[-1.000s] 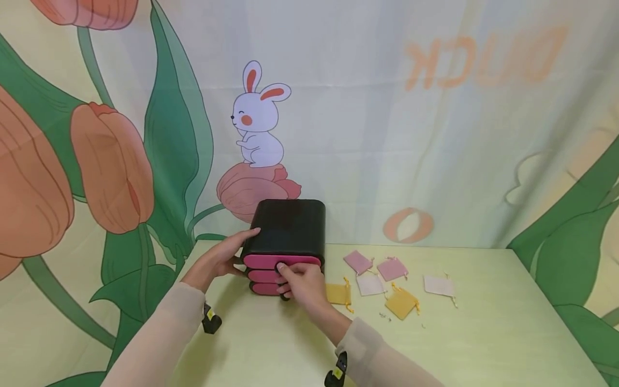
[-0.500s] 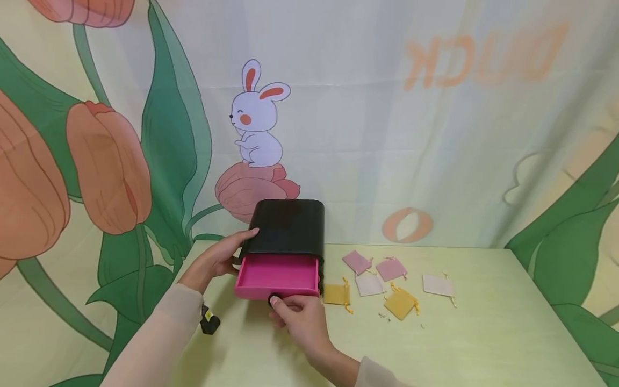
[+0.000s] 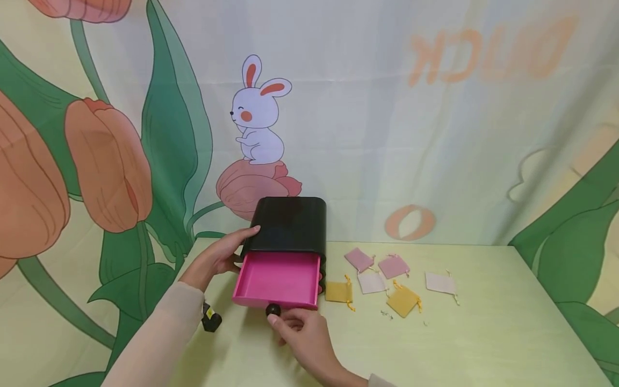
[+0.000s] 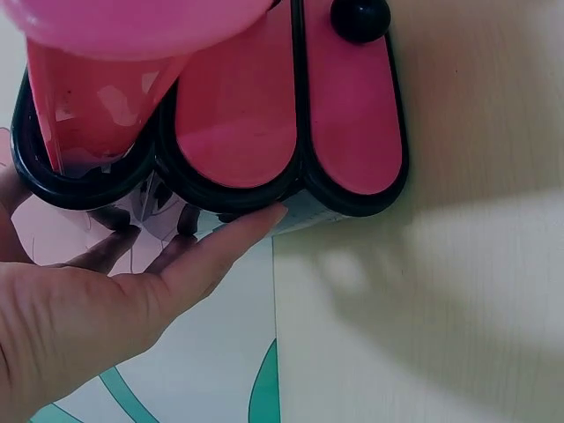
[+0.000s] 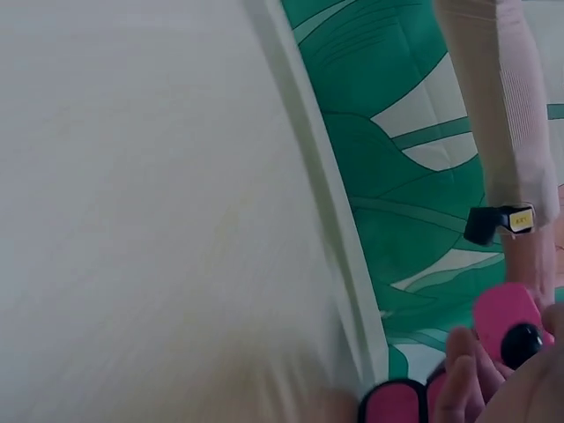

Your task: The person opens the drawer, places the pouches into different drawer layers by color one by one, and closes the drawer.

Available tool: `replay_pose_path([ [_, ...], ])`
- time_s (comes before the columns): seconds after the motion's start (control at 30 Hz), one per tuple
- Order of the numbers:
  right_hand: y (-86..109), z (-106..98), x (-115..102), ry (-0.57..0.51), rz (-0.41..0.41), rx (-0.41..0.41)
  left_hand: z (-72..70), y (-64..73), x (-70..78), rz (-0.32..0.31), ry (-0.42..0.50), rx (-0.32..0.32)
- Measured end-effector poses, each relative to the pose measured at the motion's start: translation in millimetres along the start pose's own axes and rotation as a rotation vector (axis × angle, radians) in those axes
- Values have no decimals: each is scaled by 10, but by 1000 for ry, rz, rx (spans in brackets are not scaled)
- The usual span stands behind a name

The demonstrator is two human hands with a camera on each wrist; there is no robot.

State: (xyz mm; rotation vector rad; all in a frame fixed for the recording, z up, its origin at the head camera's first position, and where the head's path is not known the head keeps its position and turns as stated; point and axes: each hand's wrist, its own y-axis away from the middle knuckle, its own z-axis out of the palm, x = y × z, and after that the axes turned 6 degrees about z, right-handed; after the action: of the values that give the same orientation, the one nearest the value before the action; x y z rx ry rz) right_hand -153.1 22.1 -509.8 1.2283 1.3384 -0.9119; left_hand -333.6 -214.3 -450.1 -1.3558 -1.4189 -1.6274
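Observation:
A small black cabinet (image 3: 290, 223) with three pink drawers stands on the table. Its top drawer (image 3: 280, 277) is pulled out, and nothing is seen inside. My left hand (image 3: 222, 257) holds the cabinet's left side, thumb on the top edge. In the left wrist view, the fingers of the left hand (image 4: 97, 308) lie along the scalloped side, beside the lower drawers (image 4: 238, 106). At the front of the pulled-out drawer, my right hand (image 3: 309, 338) has its thumb and curled fingers at the round black knob (image 3: 273, 310). The right wrist view shows the knob (image 5: 522, 345) beside those fingers.
Right of the cabinet lie several small drawstring pouches: yellow (image 3: 404, 301), pink (image 3: 394, 266) and white (image 3: 440, 282). Tiny bits (image 3: 387, 314) are scattered before them. A printed curtain (image 3: 358, 134) hangs behind the table (image 3: 459, 344).
The top drawer has slid out toward me from shut, with my right hand drawing back along with its knob. My left hand has stayed on the cabinet's side.

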Motion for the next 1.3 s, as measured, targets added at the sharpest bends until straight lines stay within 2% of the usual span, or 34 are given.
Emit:
replay_pose_path([
  [0.13, 43, -257, 78, 145, -54, -67, -2, -1, -5, -2, 7, 2],
  [0.23, 14, -509, 188, 254, -104, -70, -5, -6, -3, -2, 8, 1],
  [0.33, -98, -766, 323, 352, -141, -5, -16, -14, -2, -5, 10, 4],
  [0.43, -256, -995, 444, 408, -137, 75, -23, -9, 4, -3, 12, 1],
  [0.6, -500, -1244, 612, 418, -101, 177, -21, -5, -8, -1, 2, -9],
  [0.7, -620, -1315, 703, 450, -74, 244, -23, -13, -20, -3, 0, -1],
  [0.83, -723, -1356, 794, 556, -5, 330, -15, -36, -28, 4, 11, 1],
  [1.0, -788, -1356, 866, 644, 74, 383, 5, -62, -24, 17, 14, -5],
  [1.13, -811, -1338, 905, 648, 46, 400, -3, -57, -20, 4, 8, 8],
  [1.3, -806, -1357, 875, 578, -68, 399, -26, -31, -14, -1, 8, 8],
])
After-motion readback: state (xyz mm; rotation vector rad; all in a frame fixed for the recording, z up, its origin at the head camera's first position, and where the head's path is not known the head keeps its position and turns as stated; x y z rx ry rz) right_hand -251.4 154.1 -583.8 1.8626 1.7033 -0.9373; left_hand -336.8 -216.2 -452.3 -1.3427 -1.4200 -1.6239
